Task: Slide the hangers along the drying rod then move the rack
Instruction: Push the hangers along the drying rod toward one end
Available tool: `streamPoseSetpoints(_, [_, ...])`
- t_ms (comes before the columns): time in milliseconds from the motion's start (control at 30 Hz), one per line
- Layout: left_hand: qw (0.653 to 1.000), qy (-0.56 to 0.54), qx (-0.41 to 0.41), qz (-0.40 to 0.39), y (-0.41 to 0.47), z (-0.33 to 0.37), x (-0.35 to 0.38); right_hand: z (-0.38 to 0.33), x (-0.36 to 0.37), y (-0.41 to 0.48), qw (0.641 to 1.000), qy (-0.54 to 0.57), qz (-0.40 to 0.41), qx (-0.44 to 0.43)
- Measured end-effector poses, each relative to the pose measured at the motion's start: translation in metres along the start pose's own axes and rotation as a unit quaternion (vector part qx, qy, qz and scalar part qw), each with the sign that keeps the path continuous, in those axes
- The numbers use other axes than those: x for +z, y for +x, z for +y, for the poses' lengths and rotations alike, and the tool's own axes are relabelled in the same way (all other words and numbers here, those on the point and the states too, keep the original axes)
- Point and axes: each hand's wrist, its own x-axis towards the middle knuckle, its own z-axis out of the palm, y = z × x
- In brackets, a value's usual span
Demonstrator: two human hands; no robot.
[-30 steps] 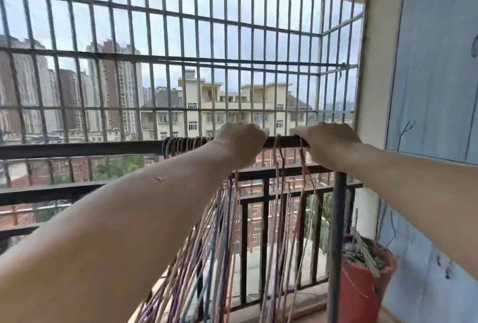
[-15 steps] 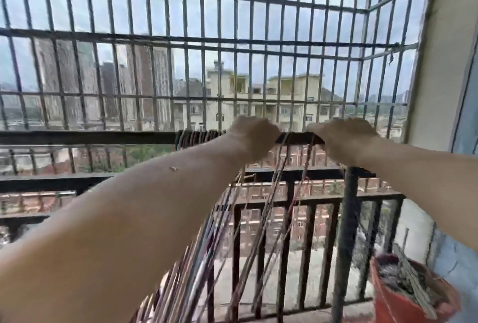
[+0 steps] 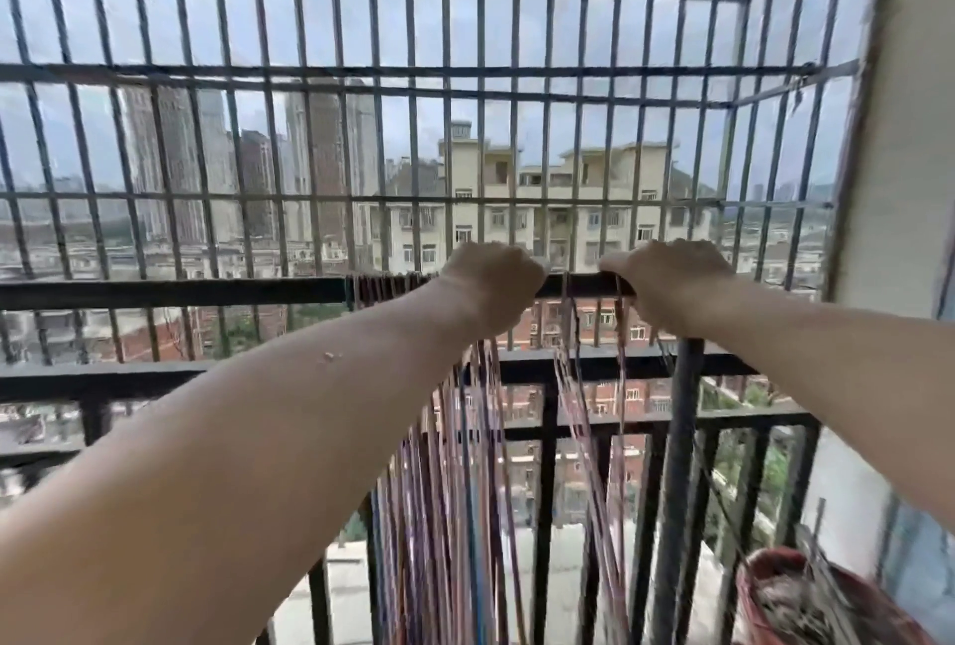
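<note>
Hangers [image 3: 455, 479]: thin, multicoloured wire pieces hang in a dense bundle from the drying rod [image 3: 170, 292], a dark horizontal bar running across the balcony in front of the railing [image 3: 548, 432]. Their hooks [image 3: 385, 285] are bunched together on the rod just to the left of the left hand [image 3: 491, 285], and the bodies trail down beneath that hand and forearm. A smaller group of a few hangers [image 3: 579, 417] hangs from the rod section between the two hands. The left hand is closed over the top of the rod, fingers wrapped to the far side; whether hanger hooks are also caught under it cannot be told. The right hand [image 3: 672, 282] is likewise closed over the rod near its right end, directly above the rack upright [image 3: 682, 463], a dark vertical post descending to the lower edge of the view. A red pot [image 3: 790, 603] stands at the lower right, beside the wall [image 3: 899, 127]. Beyond the railing, a metal window grille [image 3: 413, 76] encloses the balcony, with buildings [image 3: 517, 210] visible through it
</note>
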Motion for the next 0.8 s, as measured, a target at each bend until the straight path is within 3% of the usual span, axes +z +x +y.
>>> streamPoseSetpoints(167, [0.999,-0.048,0.0,0.007,0.036,0.019,0.018,0.031,0.026,0.004,0.998,0.03,0.045,0.032])
streamPoseSetpoints(400, [0.989,-0.146,-0.037,0.0,0.038,0.013,0.029,0.018,0.048,0.015,0.99,0.058,0.099,0.078])
streamPoseSetpoints(533, [0.993,-0.117,-0.025,0.02,0.033,0.016,0.03,0.015,0.051,0.01,0.987,0.089,0.081,0.107])
streamPoseSetpoints(700, [0.985,-0.166,-0.015,0.048,0.024,0.018,0.026,0.001,0.03,0.002,0.964,0.221,-0.019,0.148])
streamPoseSetpoints(800, [0.963,-0.266,0.009,0.037,0.016,0.011,0.02,-0.024,0.019,-0.002,0.951,0.248,0.02,0.182])
